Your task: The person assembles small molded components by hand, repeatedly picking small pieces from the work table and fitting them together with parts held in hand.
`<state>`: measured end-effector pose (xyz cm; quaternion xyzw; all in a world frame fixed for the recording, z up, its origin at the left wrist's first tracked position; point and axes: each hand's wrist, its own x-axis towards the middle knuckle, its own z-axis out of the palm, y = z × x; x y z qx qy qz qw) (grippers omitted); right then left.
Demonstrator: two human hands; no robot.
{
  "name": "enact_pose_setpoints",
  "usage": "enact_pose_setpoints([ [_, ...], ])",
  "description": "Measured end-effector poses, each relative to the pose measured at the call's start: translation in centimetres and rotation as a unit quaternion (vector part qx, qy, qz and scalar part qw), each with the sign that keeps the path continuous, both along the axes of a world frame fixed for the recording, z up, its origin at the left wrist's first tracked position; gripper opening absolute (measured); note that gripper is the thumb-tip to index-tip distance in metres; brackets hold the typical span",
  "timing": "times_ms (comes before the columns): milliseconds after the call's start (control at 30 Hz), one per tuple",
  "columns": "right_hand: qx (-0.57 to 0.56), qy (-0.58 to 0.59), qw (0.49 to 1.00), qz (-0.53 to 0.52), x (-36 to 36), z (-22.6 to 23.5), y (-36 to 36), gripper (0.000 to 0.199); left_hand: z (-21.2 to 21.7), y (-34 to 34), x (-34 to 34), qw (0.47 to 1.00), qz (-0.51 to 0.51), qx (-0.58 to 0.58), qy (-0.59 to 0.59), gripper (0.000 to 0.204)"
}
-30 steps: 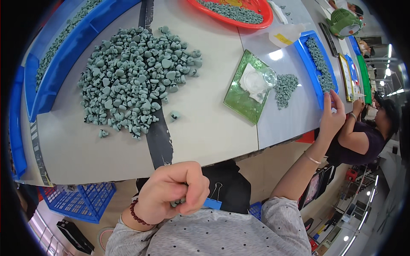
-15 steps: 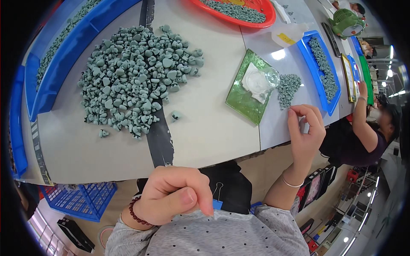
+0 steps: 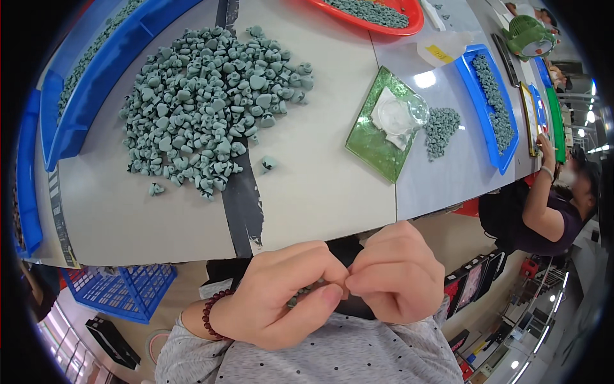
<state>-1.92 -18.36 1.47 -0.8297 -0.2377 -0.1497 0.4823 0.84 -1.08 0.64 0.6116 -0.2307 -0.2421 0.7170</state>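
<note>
My left hand (image 3: pixel 288 297) is closed just in front of the table edge, with a small grey-green molded piece (image 3: pixel 298 296) showing between its fingers. Pressed up against its fingertips is my right hand (image 3: pixel 398 275), in a pinch; whatever it holds is hidden. A large pile of grey-green molded pieces with dark spots (image 3: pixel 192 109) lies on the left of the table, one loose piece (image 3: pixel 268 163) beside it. Farther right, a green square slab (image 3: pixel 371 153) carries a white pad and a small clear round dish (image 3: pixel 409 112). Next to it sits a heap of tiny grey-green parts (image 3: pixel 441 131).
Blue trays of small parts stand at the far left (image 3: pixel 83 118) and right (image 3: pixel 495 150). A red basin (image 3: pixel 384 29) is at the back, a green fan (image 3: pixel 529 37) at the back right. Another person (image 3: pixel 547 211) works at the right. A blue crate (image 3: pixel 121 291) stands below the table.
My right hand has come from the small heap down to my left hand, and their fingertips now meet. My left hand has turned, exposing the piece in it. The view has shifted slightly.
</note>
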Motion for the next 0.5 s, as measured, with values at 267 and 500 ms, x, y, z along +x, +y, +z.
enact_pose_setpoints([
  [267, 0.187, 0.128, 0.973, 0.041, 0.0, -1.1, 0.0, 0.019, -0.1, 0.3, 0.4, 0.997, -0.044, -0.016, 0.058, 0.012],
  [500, 0.219, 0.123, 0.968, 0.023, -0.3, -2.1, 0.5, 0.020, -0.8, -0.3, 0.0, 0.992, -0.028, -0.059, 0.111, 0.022],
])
